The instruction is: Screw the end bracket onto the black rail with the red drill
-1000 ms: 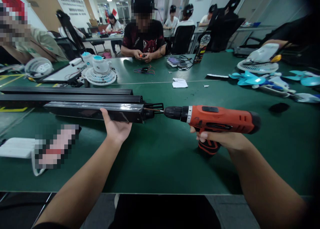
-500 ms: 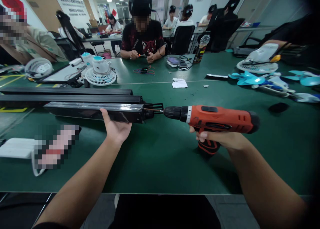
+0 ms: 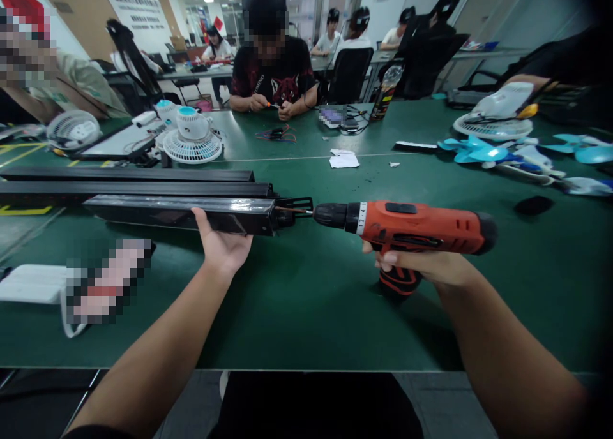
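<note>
My left hand [image 3: 225, 244] grips a long black box-shaped bar [image 3: 158, 215] near its right end, thumb on the near side and the other fingers hidden underneath. A black slotted bracket [image 3: 301, 203] sticks out of that end. On the right, my right hand [image 3: 407, 263] is wrapped round the handle of an orange and black cordless drill [image 3: 416, 225]. The drill lies level, its chuck pointing left. A thin bit [image 3: 294, 210] runs from the chuck alongside the bracket to the bar's end; whether it sits in a screw I cannot tell.
Two more black bars [image 3: 143, 188] lie behind the held one. White fan parts [image 3: 194, 139] stand at the back left, blue fan blades [image 3: 474, 150] at the right. A paper scrap [image 3: 343, 159] lies mid-table. Opposite, a person [image 3: 272, 69] handles a small orange-ended tool.
My hands, the bar and the drill hold practically the same positions. The person opposite has lowered their head slightly.
</note>
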The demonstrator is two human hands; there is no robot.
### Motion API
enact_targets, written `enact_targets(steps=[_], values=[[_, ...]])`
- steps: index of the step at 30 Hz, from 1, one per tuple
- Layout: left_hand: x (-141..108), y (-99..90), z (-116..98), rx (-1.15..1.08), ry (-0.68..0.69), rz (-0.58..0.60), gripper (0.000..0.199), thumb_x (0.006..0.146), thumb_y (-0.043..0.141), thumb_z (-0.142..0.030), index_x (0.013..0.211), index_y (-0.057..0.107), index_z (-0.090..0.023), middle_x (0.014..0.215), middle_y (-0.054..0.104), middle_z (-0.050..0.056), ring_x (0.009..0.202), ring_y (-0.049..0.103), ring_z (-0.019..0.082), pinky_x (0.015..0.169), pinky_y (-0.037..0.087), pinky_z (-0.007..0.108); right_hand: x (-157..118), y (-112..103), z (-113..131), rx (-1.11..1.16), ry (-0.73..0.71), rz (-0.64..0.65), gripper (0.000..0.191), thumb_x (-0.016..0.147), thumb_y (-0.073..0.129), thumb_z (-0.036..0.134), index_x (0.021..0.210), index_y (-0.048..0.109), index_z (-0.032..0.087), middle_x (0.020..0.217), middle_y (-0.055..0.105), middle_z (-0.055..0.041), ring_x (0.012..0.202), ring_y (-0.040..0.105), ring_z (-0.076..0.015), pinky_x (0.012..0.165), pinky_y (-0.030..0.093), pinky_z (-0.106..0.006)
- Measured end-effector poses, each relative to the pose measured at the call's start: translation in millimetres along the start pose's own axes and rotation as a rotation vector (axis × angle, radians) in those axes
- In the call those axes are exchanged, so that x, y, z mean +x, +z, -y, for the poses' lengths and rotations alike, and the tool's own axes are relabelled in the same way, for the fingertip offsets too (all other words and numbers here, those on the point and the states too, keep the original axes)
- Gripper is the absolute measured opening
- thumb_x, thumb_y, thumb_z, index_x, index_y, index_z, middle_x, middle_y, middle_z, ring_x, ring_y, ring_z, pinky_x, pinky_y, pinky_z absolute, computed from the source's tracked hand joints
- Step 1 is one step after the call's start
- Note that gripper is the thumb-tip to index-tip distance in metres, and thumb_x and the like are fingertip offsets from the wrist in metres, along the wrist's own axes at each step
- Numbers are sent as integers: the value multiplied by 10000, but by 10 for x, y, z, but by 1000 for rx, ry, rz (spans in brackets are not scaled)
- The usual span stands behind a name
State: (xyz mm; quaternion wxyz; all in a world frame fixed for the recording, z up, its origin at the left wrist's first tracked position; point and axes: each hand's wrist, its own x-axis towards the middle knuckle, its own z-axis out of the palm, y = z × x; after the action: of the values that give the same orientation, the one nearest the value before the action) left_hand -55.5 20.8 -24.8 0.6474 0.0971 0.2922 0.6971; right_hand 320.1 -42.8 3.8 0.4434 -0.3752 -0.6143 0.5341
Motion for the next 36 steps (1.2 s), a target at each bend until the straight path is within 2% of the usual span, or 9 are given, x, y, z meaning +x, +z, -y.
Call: enact_targets(steps=[8,13,21,28,36], values=[[15,-18,-2,20,8,-10,890,1020,580,-941,1637,695,-309,1457,858,83,1441,761,304,1240,603,417,10,-5,14,-14,-12,6,251,874,1040,370,1069,929,258,936,897,-43,614,757,-125,627,721,-232],[29,-36,-5,0,1,39,869,1031,578,-928,1655,677,-331,1471,853,79,1426,771,304,1225,609,419,14,10,16,-27,-14,5,201,872,1025,327,1045,941,269,912,893,-35,629,766,-129,629,715,-219],[-14,15,6,20,16,2,894,1023,584,-936,1662,674,-317,1472,851,81,1465,746,305,1236,604,415,18,29,35,-44,-11,5,154,869,1009,300,998,940,254,896,882,-38,622,748,-125,618,697,-216],[21,-29,-11,-31,-5,29,845,1037,606,-906,1637,694,-317,1479,853,86,1423,783,308,1225,623,425,20,18,18,-37,-10,6,180,871,1006,309,1028,930,265,917,887,-30,626,746,-117,623,693,-212],[-6,11,5,8,12,-5,876,1032,581,-924,1658,678,-319,1498,843,88,1502,734,315,1241,613,424,12,8,19,-37,10,-3,222,860,1018,333,1048,924,262,936,901,-42,621,752,-128,628,709,-236]])
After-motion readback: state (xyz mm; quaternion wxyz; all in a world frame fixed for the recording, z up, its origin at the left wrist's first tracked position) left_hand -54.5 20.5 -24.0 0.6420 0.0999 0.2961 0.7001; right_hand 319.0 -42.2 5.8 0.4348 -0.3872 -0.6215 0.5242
